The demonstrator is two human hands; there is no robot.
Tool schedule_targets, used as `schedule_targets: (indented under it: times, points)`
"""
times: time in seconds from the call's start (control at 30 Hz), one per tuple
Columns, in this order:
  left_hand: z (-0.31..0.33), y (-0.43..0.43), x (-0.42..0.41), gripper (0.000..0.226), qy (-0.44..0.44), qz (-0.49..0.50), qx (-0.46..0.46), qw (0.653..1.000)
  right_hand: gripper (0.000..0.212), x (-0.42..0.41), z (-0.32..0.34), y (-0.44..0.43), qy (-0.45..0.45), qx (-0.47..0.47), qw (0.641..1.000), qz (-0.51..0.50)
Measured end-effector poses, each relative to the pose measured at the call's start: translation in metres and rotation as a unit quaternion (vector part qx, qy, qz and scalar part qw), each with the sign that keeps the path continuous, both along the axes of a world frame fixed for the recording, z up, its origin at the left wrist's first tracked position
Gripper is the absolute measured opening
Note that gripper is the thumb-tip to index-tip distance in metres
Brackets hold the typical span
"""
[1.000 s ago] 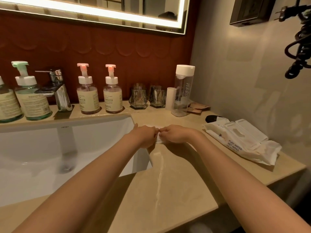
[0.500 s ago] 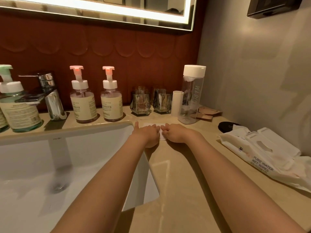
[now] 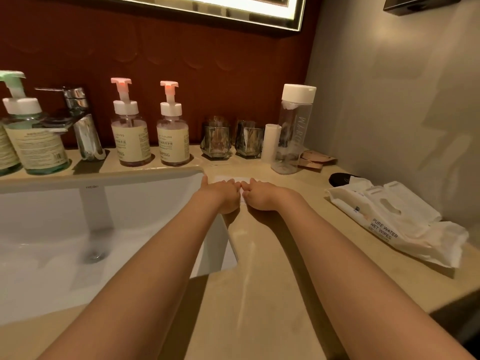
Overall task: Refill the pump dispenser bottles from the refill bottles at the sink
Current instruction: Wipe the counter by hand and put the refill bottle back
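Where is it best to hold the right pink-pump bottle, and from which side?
Probably wrap the right pink-pump bottle round its labelled body, from the front: it stands upright, wall behind, twin bottle close on its left. The thin pump neck gives poor hold.

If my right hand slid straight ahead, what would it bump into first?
Probably the glass tumbler nearer the clear bottle; the right hand, on the white wipe, points about there, though depth is unclear.
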State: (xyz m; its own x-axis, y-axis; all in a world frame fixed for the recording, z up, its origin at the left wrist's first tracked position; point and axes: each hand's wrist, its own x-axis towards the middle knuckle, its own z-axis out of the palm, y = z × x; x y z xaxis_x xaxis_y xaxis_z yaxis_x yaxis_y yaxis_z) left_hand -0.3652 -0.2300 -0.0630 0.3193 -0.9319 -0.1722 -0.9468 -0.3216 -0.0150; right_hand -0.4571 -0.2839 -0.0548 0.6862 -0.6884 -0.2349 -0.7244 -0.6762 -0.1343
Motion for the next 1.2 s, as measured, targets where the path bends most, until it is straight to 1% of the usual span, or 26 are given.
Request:
schedule_targets:
  times: [0.13, 0.43, 0.57, 0.77, 0.9, 1.2]
  points:
    - [-0.001, 0.007, -0.022, 0.05, -0.024, -0.012, 0.004, 1.0, 0.049, -0.023, 0.0, 0.012, -0.002, 0.002, 1.0, -0.007]
    - [-0.001, -0.018, -0.059, 0.051, -0.013, -0.047, 0.013, 0.999, 0.049, -0.066, -0.001, -0.008, -0.011, 0.007, 0.999, -0.046]
    - [0.002, -0.037, -0.069, 0.051, -0.01, -0.047, 0.025, 0.999, 0.049, -0.068, -0.004, -0.029, -0.007, 0.002, 0.998, -0.066]
    - [0.003, -0.051, -0.065, 0.054, 0.0, -0.043, 0.02, 0.999, 0.053, -0.052, -0.011, -0.051, -0.007, -0.004, 0.995, -0.097]
    - [0.002, -0.044, -0.065, 0.053, 0.019, -0.035, 0.011, 0.999, 0.055, -0.05, -0.011, -0.046, -0.005, 0.008, 0.994, -0.112]
    - [0.003, 0.009, -0.051, 0.053, 0.037, -0.016, 0.032, 0.999, 0.055, -0.04, -0.009, 0.006, -0.001, 0.02, 0.996, -0.085]
